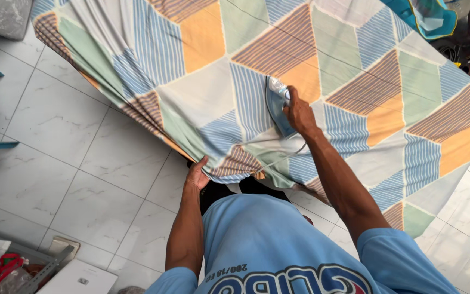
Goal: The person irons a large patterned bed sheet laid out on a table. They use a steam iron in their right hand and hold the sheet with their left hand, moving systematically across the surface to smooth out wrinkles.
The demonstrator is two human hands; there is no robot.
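The right hand (299, 113) is closed firmly around the handle of a blue and white steam iron (276, 103), whose soleplate rests flat on a patterned bedsheet (354, 71) of blue stripes, orange, green and brown diamonds. The sheet is spread over a raised surface that I cannot make out beneath it (an ironing board or a counter, most likely), and its near edge hangs down toward the white marble-look floor tiles (72, 147). The left hand (196, 175) pinches that hanging edge, fingers closed on the cloth and pulling it taut toward the person's blue T-shirt (267, 239). A pale power cord (278, 158) trails from the iron's heel across the fabric, just beside the right wrist. My worry is the cord: lying slack over the sheet, it could snag under the forearm or drag creases into the pressed part. If the iron sits too long on one spot, the cloth may scorch. The left hand's pull, if uneven, could fold a crease under the soleplate.
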